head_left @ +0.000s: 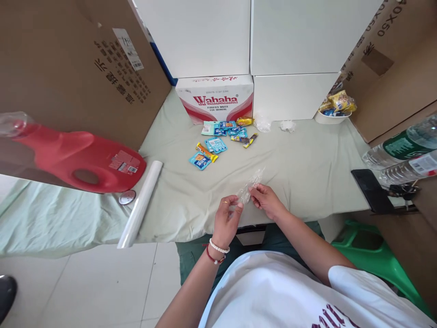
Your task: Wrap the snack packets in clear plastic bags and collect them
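Close to the table's front edge, a crinkled clear plastic bag (246, 191) is held between my two hands. My left hand (228, 217), with a ring and bracelets, pinches its left side between thumb and fingers. On the right side, the thumb and fingers of my right hand (266, 199) are closed on it. Beyond the hands lie several small snack packets: blue sachets (200, 161) and an orange-yellow wrapped bar (206, 152) in front, with more blue packets (220, 127) and small dark-and-yellow sticks (251, 140) behind them.
A Wahaha carton (218, 98) and white boxes (293, 95) line the back. Crumpled clear plastic (262, 123) lies before them. Left are a red jug (88, 159) and white roll (141, 202); right, a snack-filled white bowl (332, 118), bottles (403, 146), phone (372, 190) and green stool (378, 259).
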{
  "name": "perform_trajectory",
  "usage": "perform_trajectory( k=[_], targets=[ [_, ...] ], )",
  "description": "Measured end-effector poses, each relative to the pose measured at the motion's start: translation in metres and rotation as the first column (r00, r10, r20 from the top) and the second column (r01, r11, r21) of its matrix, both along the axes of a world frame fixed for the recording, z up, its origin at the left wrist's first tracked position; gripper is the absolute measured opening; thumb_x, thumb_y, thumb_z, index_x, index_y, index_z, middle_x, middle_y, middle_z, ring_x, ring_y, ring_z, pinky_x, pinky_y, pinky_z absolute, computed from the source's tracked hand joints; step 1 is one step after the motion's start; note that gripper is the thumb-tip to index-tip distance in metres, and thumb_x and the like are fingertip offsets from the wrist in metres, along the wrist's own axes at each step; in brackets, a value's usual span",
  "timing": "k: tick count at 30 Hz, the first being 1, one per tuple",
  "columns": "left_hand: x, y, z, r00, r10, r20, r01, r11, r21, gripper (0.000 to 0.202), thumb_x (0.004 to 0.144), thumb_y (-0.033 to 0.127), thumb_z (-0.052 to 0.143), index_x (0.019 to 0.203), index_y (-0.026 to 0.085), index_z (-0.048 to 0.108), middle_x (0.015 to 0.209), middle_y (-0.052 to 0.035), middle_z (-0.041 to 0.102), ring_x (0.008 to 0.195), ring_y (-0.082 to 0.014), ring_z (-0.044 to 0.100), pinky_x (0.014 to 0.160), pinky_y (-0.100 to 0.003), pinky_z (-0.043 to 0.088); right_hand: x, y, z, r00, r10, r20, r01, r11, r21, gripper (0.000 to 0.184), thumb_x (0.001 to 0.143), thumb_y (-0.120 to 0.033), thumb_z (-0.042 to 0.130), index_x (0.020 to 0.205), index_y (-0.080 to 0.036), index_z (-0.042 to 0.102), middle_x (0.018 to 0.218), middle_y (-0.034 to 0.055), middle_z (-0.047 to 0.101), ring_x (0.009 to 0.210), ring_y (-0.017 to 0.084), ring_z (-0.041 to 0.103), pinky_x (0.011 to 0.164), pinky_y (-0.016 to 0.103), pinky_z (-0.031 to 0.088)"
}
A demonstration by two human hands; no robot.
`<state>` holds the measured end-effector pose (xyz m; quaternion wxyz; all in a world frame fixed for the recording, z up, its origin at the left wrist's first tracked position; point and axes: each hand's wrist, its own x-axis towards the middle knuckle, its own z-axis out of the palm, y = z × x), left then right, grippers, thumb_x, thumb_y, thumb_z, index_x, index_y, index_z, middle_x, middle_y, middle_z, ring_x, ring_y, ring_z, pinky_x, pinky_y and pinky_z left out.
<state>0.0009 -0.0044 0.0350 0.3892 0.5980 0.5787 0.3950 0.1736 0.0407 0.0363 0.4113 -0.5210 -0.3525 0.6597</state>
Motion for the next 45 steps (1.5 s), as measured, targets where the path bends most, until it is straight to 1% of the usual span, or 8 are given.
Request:
perform_trajectory(
  k=[4,8,13,23,30,33,37,45],
  targets=[
    [0.006,0.013,0.004,0.988,-0.018,-0.154,0.025,0.999,0.044,0.019,0.085,0.040,0.069,0.091,0.023,0.069,0.095,-0.0054,0.068,0.084,-0.0193,0.062,0.082,-0.034,0.051,-0.005,0.000,0.005,0.999,0.029,0.015,-0.030,0.998,0.055,0.054,0.074,-0.069,0.076,0.072,-0.022,0.051,0.059,-0.0070,0.049,0.045,0.007,0.037,0.043,0.024,0.024],
    [0.014,0.020,0.000,0.994,-0.024,0.109,0.045,0.978,-0.201,0.029,0.087,0.048,0.062,0.074,0.022,0.062,0.065,0.0020,0.058,0.061,-0.0138,0.051,0.065,-0.028,0.043,0.000,-0.002,0.006,0.999,0.030,0.017,-0.031,0.998,0.062,0.055,0.075,-0.072,0.074,0.072,-0.022,0.052,0.062,-0.0062,0.051,0.047,0.007,0.038,0.045,0.025,0.025],
    [0.018,0.021,-0.007,0.902,0.122,0.415,0.025,0.943,-0.333,0.039,0.085,0.056,0.061,0.072,0.019,0.066,0.074,-0.0019,0.068,0.060,-0.0123,0.057,0.063,-0.027,0.045,0.014,-0.008,-0.001,0.997,0.055,-0.057,-0.052,0.997,0.057,0.050,0.073,-0.066,0.078,0.077,-0.020,0.060,0.069,-0.0036,0.058,0.055,0.009,0.048,0.051,0.024,0.033],
    [0.019,0.017,-0.001,0.845,0.228,0.484,0.006,0.901,-0.435,0.043,0.093,0.055,0.051,0.088,0.017,0.072,0.097,-0.0098,0.077,0.063,-0.0145,0.067,0.059,-0.027,0.051,0.006,-0.014,-0.009,0.994,0.034,0.107,-0.048,0.991,0.126,0.045,0.083,-0.066,0.067,0.079,-0.023,0.056,0.061,-0.0066,0.047,0.053,0.011,0.043,0.050,0.026,0.034],
    [0.022,0.017,-0.006,0.942,0.171,0.289,-0.065,0.938,-0.341,0.041,0.094,0.057,0.051,0.106,0.021,0.065,0.101,-0.0086,0.072,0.079,-0.0189,0.069,0.064,-0.030,0.055,-0.003,-0.014,-0.017,0.924,-0.016,0.381,-0.108,0.948,0.300,0.028,0.081,-0.048,0.072,0.085,-0.023,0.059,0.070,-0.0039,0.053,0.066,0.015,0.047,0.062,0.028,0.039],
    [0.022,0.020,-0.004,0.988,0.136,-0.067,-0.143,0.983,-0.117,0.050,0.088,0.062,0.063,0.118,0.021,0.061,0.111,-0.0113,0.070,0.082,-0.0218,0.068,0.077,-0.040,0.057,-0.006,-0.015,-0.021,0.861,-0.040,0.507,-0.174,0.914,0.367,0.016,0.082,-0.035,0.070,0.084,-0.023,0.059,0.078,-0.0016,0.057,0.071,0.016,0.051,0.066,0.028,0.040],
    [0.024,0.030,0.000,0.924,0.161,-0.347,-0.101,0.978,0.184,0.054,0.082,0.056,0.074,0.119,0.019,0.064,0.120,-0.0168,0.067,0.112,-0.0322,0.064,0.100,-0.051,0.051,-0.010,-0.016,-0.022,0.799,-0.022,0.601,-0.263,0.886,0.382,0.007,0.082,-0.018,0.063,0.083,-0.022,0.058,0.086,0.0010,0.062,0.079,0.017,0.056,0.071,0.028,0.041],
    [0.031,0.058,-0.007,0.970,0.172,0.171,-0.129,0.963,-0.236,0.028,0.088,0.044,0.055,0.072,0.022,0.060,0.064,0.0011,0.061,0.063,-0.0153,0.056,0.067,-0.029,0.048,-0.008,-0.018,-0.021,0.822,0.113,0.559,-0.350,0.873,0.339,0.008,0.081,-0.014,0.062,0.083,-0.022,0.063,0.080,-0.0013,0.057,0.069,0.015,0.050,0.068,0.028,0.039]
  ],
)
